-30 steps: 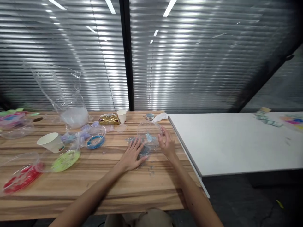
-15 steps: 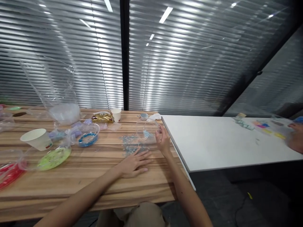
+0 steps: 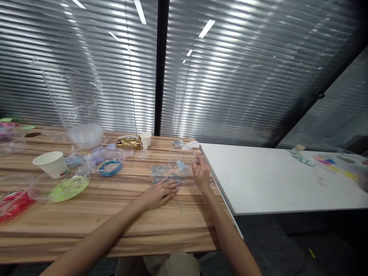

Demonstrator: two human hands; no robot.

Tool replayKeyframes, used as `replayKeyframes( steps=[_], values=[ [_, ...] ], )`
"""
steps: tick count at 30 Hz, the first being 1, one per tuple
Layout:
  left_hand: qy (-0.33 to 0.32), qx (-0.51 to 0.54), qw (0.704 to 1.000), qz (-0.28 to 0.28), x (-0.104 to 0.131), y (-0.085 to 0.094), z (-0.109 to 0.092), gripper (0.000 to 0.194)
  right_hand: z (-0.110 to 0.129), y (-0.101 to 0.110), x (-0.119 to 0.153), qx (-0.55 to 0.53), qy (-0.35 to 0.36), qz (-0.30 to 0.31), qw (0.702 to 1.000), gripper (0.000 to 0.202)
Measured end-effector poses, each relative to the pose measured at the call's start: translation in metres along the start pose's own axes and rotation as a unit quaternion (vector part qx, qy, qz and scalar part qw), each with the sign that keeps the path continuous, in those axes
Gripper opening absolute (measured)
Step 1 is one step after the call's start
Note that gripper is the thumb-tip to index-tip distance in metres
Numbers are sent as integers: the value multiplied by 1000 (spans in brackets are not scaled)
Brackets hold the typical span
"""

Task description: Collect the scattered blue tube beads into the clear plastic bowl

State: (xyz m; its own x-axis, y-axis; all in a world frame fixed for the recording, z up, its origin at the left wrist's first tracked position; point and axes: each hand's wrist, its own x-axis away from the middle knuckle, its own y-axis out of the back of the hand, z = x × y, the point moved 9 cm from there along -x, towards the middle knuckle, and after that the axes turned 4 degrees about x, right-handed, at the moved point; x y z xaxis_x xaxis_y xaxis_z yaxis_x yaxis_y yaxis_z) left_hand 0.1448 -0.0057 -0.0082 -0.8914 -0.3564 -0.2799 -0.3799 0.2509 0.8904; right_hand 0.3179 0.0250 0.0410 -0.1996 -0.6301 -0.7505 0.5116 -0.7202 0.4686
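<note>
My left hand lies palm down on the wooden table, fingers stretched out, its fingertips at the near edge of a patch of small blue-grey strips. With the fingers of my right hand I hold the side of a clear plastic bowl, which is tilted with its opening toward me. Some light blue bits show inside this bowl. One thin grey strip rests on the wood to the right of my left hand.
Left stand a clear bowl with blue pieces, a lidded-looking one with green pieces, red pieces in clear plastic, and a paper cup. A gold packet lies behind. Right, a white table adjoins.
My left hand has shifted slightly away from me and left across the strips. The thin grey strip now shows beside it. My right hand keeps the bowl tilted; the view has swung slightly.
</note>
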Motion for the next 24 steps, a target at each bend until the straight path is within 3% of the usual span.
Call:
replayKeyframes(
  steps=[9,15,17,21,24],
  values=[
    [30,-26,999,-36,3,10,14,31,11,7,-2,-27,32,-38,998,44],
    [36,-27,989,-139,2,30,21,28,22,5,-6,-37,58,-30,997,44],
    [49,-34,984,-168,4,37,26,29,17,2,-8,-60,27,-16,998,47],
    [95,-41,969,-222,10,49,38,31,-4,-10,-8,-131,-104,19,986,49],
    [139,-33,946,-290,21,59,47,54,1,-13,-5,-150,-128,33,980,50]
  ],
)
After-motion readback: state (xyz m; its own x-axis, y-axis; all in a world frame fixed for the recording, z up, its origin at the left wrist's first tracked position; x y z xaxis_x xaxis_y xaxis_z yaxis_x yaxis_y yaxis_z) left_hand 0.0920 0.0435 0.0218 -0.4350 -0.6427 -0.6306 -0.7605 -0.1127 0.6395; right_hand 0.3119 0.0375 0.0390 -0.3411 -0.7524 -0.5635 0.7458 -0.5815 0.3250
